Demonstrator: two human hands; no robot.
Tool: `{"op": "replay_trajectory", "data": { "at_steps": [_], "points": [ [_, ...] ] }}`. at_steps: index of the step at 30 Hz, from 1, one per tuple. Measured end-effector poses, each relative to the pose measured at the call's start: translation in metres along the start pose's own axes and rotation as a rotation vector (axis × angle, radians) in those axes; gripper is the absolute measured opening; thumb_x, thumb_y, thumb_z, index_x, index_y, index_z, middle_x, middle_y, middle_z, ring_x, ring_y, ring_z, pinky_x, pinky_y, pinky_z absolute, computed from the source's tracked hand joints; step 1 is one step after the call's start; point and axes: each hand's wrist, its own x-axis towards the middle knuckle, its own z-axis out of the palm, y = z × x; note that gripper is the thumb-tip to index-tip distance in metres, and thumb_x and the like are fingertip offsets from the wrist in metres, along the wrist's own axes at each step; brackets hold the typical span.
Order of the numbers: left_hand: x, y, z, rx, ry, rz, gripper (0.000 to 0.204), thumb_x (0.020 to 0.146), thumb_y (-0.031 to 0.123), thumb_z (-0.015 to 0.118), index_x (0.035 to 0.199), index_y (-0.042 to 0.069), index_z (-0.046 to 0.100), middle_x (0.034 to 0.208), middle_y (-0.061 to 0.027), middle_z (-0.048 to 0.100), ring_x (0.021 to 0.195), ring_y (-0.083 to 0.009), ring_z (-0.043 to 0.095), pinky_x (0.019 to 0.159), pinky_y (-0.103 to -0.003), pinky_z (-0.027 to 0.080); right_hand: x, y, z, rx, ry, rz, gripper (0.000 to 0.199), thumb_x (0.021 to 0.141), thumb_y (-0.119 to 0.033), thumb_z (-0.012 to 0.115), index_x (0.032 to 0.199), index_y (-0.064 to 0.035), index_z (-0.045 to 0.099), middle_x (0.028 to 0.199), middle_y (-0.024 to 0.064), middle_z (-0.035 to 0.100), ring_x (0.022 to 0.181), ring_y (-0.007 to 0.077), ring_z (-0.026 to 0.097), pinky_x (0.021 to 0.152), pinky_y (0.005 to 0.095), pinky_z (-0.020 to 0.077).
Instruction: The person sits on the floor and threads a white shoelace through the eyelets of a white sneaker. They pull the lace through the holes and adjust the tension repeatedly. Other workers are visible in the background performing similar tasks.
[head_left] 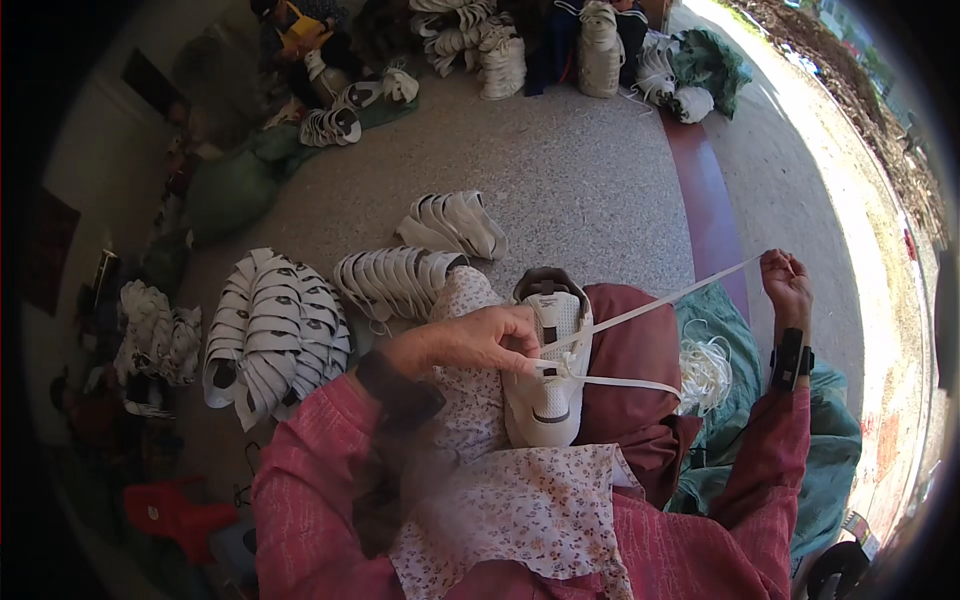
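Currently, left hand pinches lace at the white shoe while right hand, fingers closed, holds a strand taut, so overpulling could tip the shoe.

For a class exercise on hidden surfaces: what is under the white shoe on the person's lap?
Flowered cloth shows along the left edge of the shoe, reddish-brown cloth along its right. The underside and whatever it rests on are covered.

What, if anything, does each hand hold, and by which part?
Right hand: white lace, at the outer end of its taut stretch. Left hand: at the shoe; hold unclear.
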Motion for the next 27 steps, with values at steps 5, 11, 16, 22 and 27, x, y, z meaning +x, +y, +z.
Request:
{"op": "replay_trajectory", "data": {
  "at_steps": [5,11,16,22,27],
  "points": [
    [0.011,-0.005,0.007,0.028,0.031,0.068,0.026,0.086,0.021,0.075,0.108,0.009,0.068,0.103,0.0009,0.048,0.091,-0.0111,0.051,0.08,-0.026,0.045,-0.013,-0.174,-0.055,-0.027,-0.136,-0.113,0.011,0.09,-0.006,0.045,0.08,-0.0027,0.045,0.067,0.0075,0.043,0.063,0.022,0.047,0.066,0.037,0.0466],
    [-0.003,-0.003,0.037,0.33,0.307,0.111,0.038,0.083,0.016,0.075,0.12,0.015,0.063,0.105,-0.0025,0.049,0.089,-0.0161,0.058,0.074,-0.03,0.05,-0.041,-0.08,-0.045,-0.335,-0.108,-0.144,0.019,0.097,-0.005,0.057,0.112,0.0052,0.057,0.107,0.0151,0.065,0.096,0.0236,0.064,0.092,0.0394,0.0553],
    [0.012,0.001,0.065,0.74,0.545,0.368,0.033,0.084,0.015,0.073,0.116,0.013,0.064,0.103,-0.0085,0.05,0.085,-0.0255,0.063,0.073,-0.038,0.054,-0.092,-0.031,-0.028,-0.483,-0.036,-0.172,0.031,0.097,-0.001,0.057,0.127,0.0047,0.052,0.123,0.0169,0.064,0.108,0.0215,0.065,0.097,0.0337,0.0555],
    [0.035,0.009,0.08,0.808,0.592,0.453,0.015,0.092,0.019,0.066,0.102,0.008,0.062,0.1,-0.0084,0.053,0.077,-0.0256,0.064,0.067,-0.038,0.052,-0.125,-0.016,-0.029,-0.426,0.015,-0.109,0.033,0.098,-0.001,0.056,0.131,0.0017,0.052,0.122,0.0118,0.066,0.096,0.0155,0.068,0.088,0.0287,0.0583],
    [-0.007,0.044,0.049,-0.413,0.129,0.112,0.036,0.105,0.04,0.046,0.092,0.008,0.057,0.082,-0.0031,0.053,0.064,-0.0158,0.054,0.055,-0.028,0.041,-0.134,-0.04,-0.046,-0.36,-0.176,-0.053,0.033,0.1,-0.003,0.054,0.132,0.0023,0.051,0.11,0.0094,0.067,0.087,0.0147,0.066,0.083,0.0278,0.0576]
  ]
}}
